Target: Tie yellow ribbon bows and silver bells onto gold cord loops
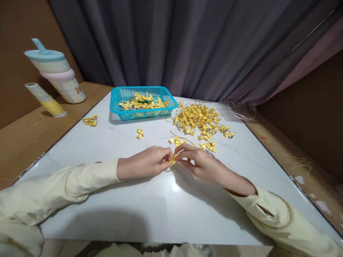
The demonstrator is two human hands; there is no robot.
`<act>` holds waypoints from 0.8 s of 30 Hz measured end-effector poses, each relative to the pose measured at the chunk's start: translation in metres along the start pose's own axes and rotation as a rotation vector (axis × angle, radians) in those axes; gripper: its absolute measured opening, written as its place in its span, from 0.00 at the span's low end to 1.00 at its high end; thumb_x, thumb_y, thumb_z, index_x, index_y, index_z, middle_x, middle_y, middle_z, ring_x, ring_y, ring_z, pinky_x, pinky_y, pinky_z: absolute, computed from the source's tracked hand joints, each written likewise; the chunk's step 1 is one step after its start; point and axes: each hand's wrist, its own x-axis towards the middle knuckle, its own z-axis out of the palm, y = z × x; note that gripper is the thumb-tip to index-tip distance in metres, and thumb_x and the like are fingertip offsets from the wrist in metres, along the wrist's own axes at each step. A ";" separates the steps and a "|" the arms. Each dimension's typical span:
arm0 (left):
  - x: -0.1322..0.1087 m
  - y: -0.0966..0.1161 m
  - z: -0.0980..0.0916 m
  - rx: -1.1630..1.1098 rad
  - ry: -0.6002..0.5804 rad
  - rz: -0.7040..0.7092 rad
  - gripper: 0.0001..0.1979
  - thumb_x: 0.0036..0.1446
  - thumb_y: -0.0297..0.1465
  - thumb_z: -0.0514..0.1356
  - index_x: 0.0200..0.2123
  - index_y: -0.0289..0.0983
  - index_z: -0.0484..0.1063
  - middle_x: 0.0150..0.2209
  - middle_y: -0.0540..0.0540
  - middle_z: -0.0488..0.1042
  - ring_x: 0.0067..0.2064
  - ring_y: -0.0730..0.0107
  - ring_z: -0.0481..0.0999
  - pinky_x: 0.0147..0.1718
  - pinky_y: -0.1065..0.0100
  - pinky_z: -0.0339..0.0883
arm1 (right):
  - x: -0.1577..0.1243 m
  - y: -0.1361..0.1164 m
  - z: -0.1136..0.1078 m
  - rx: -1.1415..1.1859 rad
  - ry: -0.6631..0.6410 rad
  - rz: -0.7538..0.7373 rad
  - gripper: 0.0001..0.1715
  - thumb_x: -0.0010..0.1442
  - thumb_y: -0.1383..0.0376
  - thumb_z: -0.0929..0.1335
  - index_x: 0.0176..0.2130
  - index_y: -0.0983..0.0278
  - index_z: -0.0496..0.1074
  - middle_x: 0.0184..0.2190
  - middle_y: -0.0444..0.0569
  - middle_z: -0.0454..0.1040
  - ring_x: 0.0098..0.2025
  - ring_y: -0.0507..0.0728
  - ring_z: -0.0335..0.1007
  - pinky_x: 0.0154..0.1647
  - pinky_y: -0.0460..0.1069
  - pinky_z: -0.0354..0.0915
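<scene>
Between my two hands, over the middle of the white table, is a small yellow ribbon bow (173, 160) with a thin gold cord looping below it. My left hand (150, 161) pinches the bow's left side between thumb and curled fingers. From the right, my right hand (199, 161) has its thumb and fingertips closed at the bow's other side; part of the bow is hidden by them. Just beyond the fingers lies another yellow bow (177, 141) with a cord. A thin tool (213, 155), partly covered, lies beside my right hand.
A blue plastic basket (144, 117) with yellow bows and small silver bells stands at the back. Right of it spreads a pile of corded bows (198, 116). A single bow (139, 134) and a small bundle (90, 120) lie left. A tumbler (63, 76) and a tube (46, 101) stand beyond the left edge.
</scene>
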 end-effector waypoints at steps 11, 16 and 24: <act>0.000 -0.001 0.004 -0.162 0.175 0.009 0.09 0.56 0.37 0.54 0.33 0.37 0.64 0.33 0.49 0.69 0.34 0.70 0.66 0.35 0.69 0.60 | 0.001 0.003 -0.002 0.109 0.091 0.082 0.10 0.58 0.73 0.63 0.31 0.66 0.72 0.35 0.51 0.71 0.35 0.54 0.67 0.35 0.48 0.63; -0.002 -0.013 0.024 -0.083 0.264 0.039 0.11 0.55 0.38 0.57 0.34 0.37 0.61 0.33 0.48 0.65 0.35 0.68 0.65 0.37 0.66 0.60 | 0.004 0.006 -0.004 0.214 0.069 0.168 0.09 0.58 0.71 0.64 0.28 0.66 0.72 0.34 0.50 0.71 0.36 0.54 0.67 0.35 0.48 0.62; -0.001 -0.017 0.024 -0.054 0.219 0.095 0.09 0.62 0.36 0.49 0.33 0.36 0.61 0.30 0.49 0.65 0.32 0.71 0.64 0.33 0.68 0.57 | 0.003 0.003 0.000 0.238 0.059 0.193 0.10 0.58 0.71 0.64 0.26 0.67 0.71 0.32 0.50 0.70 0.34 0.53 0.66 0.35 0.48 0.62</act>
